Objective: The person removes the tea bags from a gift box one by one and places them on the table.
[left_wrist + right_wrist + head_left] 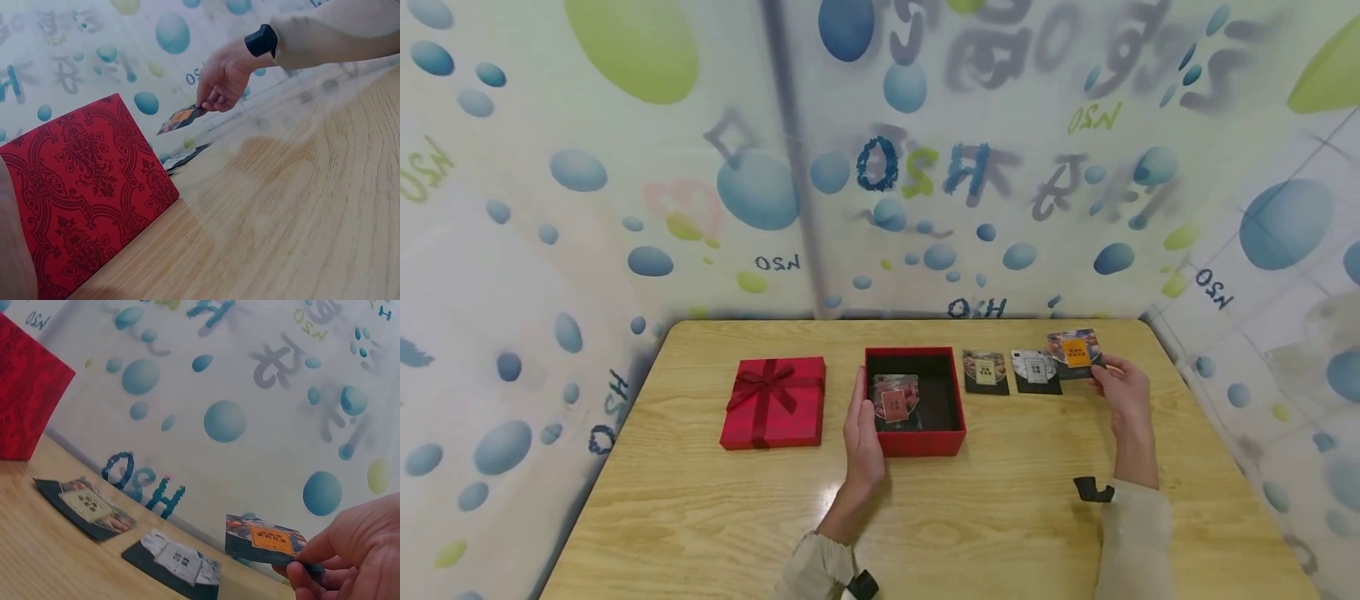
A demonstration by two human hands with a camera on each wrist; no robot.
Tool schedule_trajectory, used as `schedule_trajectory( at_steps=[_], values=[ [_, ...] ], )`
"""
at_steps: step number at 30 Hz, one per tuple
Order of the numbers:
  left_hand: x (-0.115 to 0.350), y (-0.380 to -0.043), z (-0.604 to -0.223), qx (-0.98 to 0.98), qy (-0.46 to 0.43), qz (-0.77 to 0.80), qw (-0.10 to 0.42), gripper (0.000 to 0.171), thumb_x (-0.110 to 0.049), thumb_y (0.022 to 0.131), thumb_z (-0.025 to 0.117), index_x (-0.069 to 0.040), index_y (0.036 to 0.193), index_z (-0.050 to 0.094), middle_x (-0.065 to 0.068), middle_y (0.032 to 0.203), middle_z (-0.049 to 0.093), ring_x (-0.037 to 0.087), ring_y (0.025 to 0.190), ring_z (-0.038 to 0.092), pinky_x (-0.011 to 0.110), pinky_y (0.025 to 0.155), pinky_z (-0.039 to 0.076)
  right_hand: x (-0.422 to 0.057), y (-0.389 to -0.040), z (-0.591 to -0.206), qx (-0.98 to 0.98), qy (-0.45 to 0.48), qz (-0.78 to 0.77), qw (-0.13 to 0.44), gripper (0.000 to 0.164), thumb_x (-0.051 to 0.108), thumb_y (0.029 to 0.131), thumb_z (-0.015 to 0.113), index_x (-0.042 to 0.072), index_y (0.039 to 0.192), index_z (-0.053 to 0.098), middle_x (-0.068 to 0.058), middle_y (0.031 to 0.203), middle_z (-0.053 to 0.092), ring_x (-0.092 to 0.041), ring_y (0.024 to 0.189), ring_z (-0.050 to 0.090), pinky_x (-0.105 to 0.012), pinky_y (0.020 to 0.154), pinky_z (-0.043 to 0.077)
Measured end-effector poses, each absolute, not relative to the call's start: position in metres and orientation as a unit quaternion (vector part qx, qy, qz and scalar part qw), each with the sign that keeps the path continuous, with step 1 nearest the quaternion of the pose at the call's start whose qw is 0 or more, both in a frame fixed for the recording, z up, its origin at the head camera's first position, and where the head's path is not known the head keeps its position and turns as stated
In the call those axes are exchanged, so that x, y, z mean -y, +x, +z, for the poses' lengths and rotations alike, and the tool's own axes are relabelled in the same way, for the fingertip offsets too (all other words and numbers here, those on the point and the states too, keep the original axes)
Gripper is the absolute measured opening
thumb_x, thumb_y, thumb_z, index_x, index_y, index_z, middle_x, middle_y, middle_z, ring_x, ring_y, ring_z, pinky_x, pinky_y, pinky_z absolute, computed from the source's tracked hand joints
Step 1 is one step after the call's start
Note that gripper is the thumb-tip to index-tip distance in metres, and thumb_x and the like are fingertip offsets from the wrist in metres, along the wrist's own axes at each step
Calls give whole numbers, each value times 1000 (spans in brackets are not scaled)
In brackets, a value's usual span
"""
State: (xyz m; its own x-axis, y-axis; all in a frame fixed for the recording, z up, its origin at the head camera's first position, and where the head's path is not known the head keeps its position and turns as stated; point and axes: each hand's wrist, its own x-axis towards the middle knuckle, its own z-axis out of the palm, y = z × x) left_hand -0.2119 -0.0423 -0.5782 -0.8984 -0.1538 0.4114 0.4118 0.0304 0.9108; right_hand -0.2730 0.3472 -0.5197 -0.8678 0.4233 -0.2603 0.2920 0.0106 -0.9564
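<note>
One orange-labelled sachet (1074,352) is pinched, raised, between the right hand's (1124,387) thumb and fingers at far right. To its left, one white-labelled sachet (1036,372) and one cream-labelled sachet (987,372) are laid on the wooden table (1000,508). One red-labelled sachet (896,404) is contained in one red box (922,444), touched on its left by the left hand's (862,442) straight fingers. One ribboned lid (797,421) is placed farther left.

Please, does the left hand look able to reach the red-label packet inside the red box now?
Probably yes: the left hand rests against the side of the red box, whose top is open. The red-label packet lies near that side, and nothing seems to cover it.
</note>
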Motion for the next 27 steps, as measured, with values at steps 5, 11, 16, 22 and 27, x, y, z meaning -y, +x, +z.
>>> schedule_trajectory(
  at_steps=[5,11,16,22,27],
  values=[
    [43,-211,-579,694,-82,-686,201,53,-12,113,26,-3,165,25,8,172,25,29,159,19,19,124,17,-357,-272,-530,723,-272,633,50,53,10,106,56,-8,154,40,14,86,60,0,73,64,-17,70,54],
    [43,-212,-580,692,-79,-691,193,52,-14,114,26,-4,165,25,7,172,25,29,159,19,19,124,17,-367,-273,-545,722,-313,613,63,53,7,105,56,-10,153,42,13,82,59,1,66,61,-16,62,52],
    [45,-213,-579,693,-79,-690,192,53,-15,114,26,-5,166,24,6,172,24,26,160,18,19,125,16,-365,-278,-553,743,-308,588,87,49,5,103,58,-12,147,48,9,84,60,3,63,59,-15,59,51],
    [45,-213,-577,692,-88,-687,204,52,-12,114,27,-2,165,25,8,172,25,28,159,19,20,125,17,-359,-278,-556,761,-308,560,115,47,3,100,58,-13,143,49,-8,100,61,3,63,55,-13,57,50],
    [43,-213,-578,690,-95,-686,211,52,-9,113,28,0,164,26,11,171,26,31,158,20,20,125,18,-359,-275,-558,780,-322,524,116,49,8,102,58,-10,146,48,-28,130,59,2,71,54,-11,57,47]
  ],
)
